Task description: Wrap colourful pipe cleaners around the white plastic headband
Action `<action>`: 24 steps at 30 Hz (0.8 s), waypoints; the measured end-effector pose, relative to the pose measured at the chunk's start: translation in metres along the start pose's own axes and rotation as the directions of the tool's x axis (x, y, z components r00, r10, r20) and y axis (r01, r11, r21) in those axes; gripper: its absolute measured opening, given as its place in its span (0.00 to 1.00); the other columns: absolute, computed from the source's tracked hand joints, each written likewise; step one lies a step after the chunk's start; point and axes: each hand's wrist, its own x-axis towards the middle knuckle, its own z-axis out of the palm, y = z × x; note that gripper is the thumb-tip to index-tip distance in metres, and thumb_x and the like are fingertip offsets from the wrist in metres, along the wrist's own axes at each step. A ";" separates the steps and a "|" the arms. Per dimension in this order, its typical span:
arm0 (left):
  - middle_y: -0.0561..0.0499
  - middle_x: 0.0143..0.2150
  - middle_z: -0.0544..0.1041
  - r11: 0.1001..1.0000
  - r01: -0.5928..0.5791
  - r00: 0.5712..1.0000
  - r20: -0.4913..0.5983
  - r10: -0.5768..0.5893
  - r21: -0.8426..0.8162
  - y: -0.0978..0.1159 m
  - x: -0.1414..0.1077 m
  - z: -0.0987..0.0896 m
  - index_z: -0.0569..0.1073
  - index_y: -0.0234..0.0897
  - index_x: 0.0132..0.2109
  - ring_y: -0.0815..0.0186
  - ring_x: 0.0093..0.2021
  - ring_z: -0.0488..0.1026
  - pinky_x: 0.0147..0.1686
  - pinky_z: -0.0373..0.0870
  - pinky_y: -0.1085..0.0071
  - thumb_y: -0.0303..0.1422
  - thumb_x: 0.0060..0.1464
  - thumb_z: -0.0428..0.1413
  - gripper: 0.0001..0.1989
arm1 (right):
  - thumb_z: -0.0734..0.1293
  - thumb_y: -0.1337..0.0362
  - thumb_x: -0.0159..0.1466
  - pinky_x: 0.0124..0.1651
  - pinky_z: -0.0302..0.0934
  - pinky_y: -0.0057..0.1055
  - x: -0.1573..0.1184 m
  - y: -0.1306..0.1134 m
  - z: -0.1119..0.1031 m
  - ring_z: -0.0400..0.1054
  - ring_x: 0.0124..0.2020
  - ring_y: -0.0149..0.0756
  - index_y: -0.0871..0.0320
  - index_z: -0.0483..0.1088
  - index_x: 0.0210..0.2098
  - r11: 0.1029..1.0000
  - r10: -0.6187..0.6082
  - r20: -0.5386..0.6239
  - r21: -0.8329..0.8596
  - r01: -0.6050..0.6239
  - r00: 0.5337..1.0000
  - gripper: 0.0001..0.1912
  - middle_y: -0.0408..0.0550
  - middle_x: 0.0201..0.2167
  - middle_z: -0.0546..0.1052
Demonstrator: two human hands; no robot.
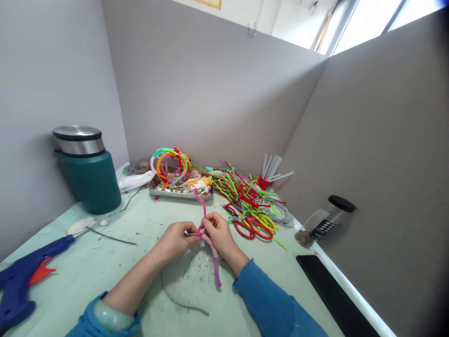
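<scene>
Both hands meet above the middle of the table, closed on a thin fuzzy pipe cleaner [214, 255]. It runs from a pink upper end through pale pink to a purple lower tip. My left hand [178, 242] pinches it near the middle, along with a thin grey strand at the fingertips. Just right of that spot, my right hand [220, 234] pinches the pink part, where it looks wound or twisted. A grey cord [182, 305] curves over the table below my left wrist; whether it joins the strand in my fingers is hidden.
A metal tray [180, 196] holds shells and pipe-cleaner rings [170, 166]. Right of it lie loose pipe cleaners [242, 187], red-handled scissors [250, 228] and coiled grey cord [280, 213]. A blue glue gun [21, 281], green flask [93, 182], clear jar [324, 222] and black slab [333, 292] flank my arms.
</scene>
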 end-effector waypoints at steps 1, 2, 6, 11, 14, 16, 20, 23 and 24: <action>0.53 0.23 0.72 0.999 -0.020 1.000 -0.019 0.021 0.026 0.002 -0.001 0.000 0.73 0.34 0.27 0.69 0.24 0.63 0.25 0.56 0.75 0.38 0.43 0.53 0.11 | 0.63 0.63 0.55 0.19 0.51 0.21 0.001 0.000 0.000 0.57 0.17 0.24 0.60 0.61 0.26 0.999 0.037 -0.006 0.009 -0.037 0.999 0.06 0.38 0.17 0.66; 0.53 0.23 0.72 0.998 -0.043 0.998 -0.039 0.045 0.056 0.005 -0.002 0.000 0.73 0.34 0.27 0.69 0.25 0.64 0.26 0.56 0.75 0.37 0.44 0.52 0.10 | 0.63 0.63 0.54 0.18 0.51 0.21 0.001 -0.001 0.000 0.57 0.16 0.24 0.60 0.62 0.26 0.997 0.074 -0.011 0.015 -0.074 0.997 0.06 0.37 0.17 0.66; 0.53 0.25 0.72 0.986 -0.093 0.987 -0.120 0.110 0.139 0.011 -0.004 -0.001 0.72 0.35 0.28 0.69 0.25 0.65 0.26 0.57 0.75 0.34 0.45 0.52 0.07 | 0.63 0.62 0.53 0.13 0.50 0.21 0.001 -0.006 -0.001 0.56 0.11 0.25 0.58 0.60 0.25 0.969 0.230 0.047 0.080 -0.233 0.972 0.07 0.35 0.11 0.64; 0.56 0.24 0.68 0.988 -0.127 0.973 -0.182 0.141 0.089 0.009 -0.003 -0.002 0.71 0.37 0.39 0.72 0.23 0.63 0.25 0.58 0.77 0.35 0.47 0.52 0.11 | 0.65 0.60 0.52 0.12 0.51 0.20 -0.001 -0.014 -0.004 0.56 0.10 0.24 0.58 0.59 0.25 0.921 0.326 0.171 0.167 -0.353 0.930 0.10 0.35 0.10 0.65; 0.55 0.24 0.69 0.986 -0.163 0.973 -0.163 0.164 0.020 0.007 -0.001 -0.004 0.73 0.37 0.37 0.71 0.24 0.64 0.25 0.59 0.77 0.38 0.48 0.53 0.12 | 0.67 0.58 0.51 0.12 0.53 0.20 -0.001 -0.015 -0.007 0.57 0.11 0.23 0.59 0.60 0.25 0.897 0.343 0.235 0.207 -0.391 0.910 0.12 0.37 0.14 0.67; 0.53 0.26 0.73 0.985 -0.164 0.976 -0.155 0.155 -0.044 0.009 -0.001 -0.006 0.74 0.36 0.36 0.69 0.27 0.67 0.28 0.62 0.76 0.39 0.48 0.52 0.13 | 0.67 0.59 0.51 0.13 0.54 0.20 -0.001 -0.013 -0.008 0.58 0.12 0.23 0.60 0.62 0.26 0.879 0.338 0.281 0.246 -0.408 0.898 0.12 0.39 0.17 0.69; 0.49 0.33 0.77 0.974 -0.133 0.978 -0.183 0.100 -0.181 0.015 -0.001 -0.011 0.75 0.35 0.35 0.66 0.33 0.70 0.33 0.64 0.74 0.41 0.48 0.52 0.14 | 0.66 0.61 0.53 0.15 0.57 0.21 0.000 -0.009 -0.009 0.61 0.15 0.24 0.61 0.64 0.29 0.824 0.289 0.364 0.377 -0.423 0.886 0.10 0.41 0.21 0.70; 0.48 0.30 0.76 0.961 -0.061 0.977 -0.212 0.003 -0.269 0.016 0.001 -0.012 0.75 0.33 0.35 0.65 0.31 0.70 0.30 0.64 0.74 0.43 0.45 0.53 0.17 | 0.67 0.61 0.52 0.16 0.57 0.21 -0.001 -0.009 -0.009 0.61 0.15 0.24 0.60 0.64 0.30 0.771 0.268 0.384 0.464 -0.436 0.884 0.10 0.41 0.22 0.71; 0.49 0.27 0.76 0.955 -0.033 0.975 -0.218 -0.034 -0.295 0.015 0.001 -0.011 0.75 0.32 0.35 0.66 0.29 0.69 0.27 0.62 0.74 0.44 0.45 0.54 0.18 | 0.68 0.61 0.52 0.17 0.57 0.21 -0.001 -0.009 -0.009 0.61 0.16 0.24 0.59 0.64 0.31 0.760 0.257 0.390 0.483 -0.434 0.884 0.11 0.41 0.22 0.71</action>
